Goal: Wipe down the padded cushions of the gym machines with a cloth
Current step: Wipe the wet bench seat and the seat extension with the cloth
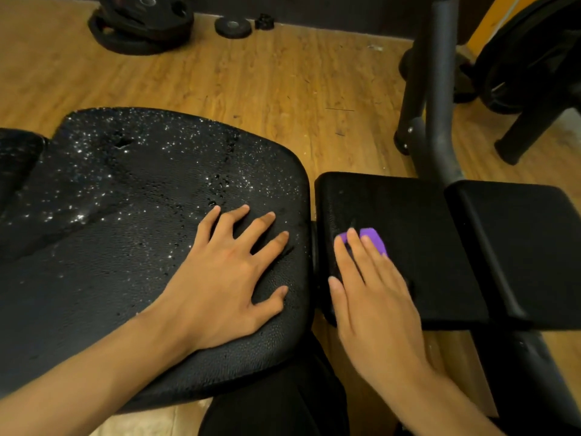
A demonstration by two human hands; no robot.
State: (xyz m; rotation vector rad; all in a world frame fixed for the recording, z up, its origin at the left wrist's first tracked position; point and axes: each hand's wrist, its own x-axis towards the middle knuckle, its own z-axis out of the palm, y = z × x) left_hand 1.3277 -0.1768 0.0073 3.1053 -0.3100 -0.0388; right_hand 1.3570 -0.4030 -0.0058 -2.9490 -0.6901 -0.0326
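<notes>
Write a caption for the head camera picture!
Right hand presses a purple cloth on a small pad; left hand rests on the wet seat cushion.

The left hand point(226, 278) lies palm down, its fingers point(261, 228) straight and spread wide, the thumb angled out to the right. The bare left forearm point(88, 376) runs in from the lower left corner. The right hand point(374, 297) is palm down too, its fingers straight and closer together (slightly blurred), pointing up and a little left. The bare right forearm point(446, 401) enters from the bottom right. The two hands sit near each other, not touching.
</notes>
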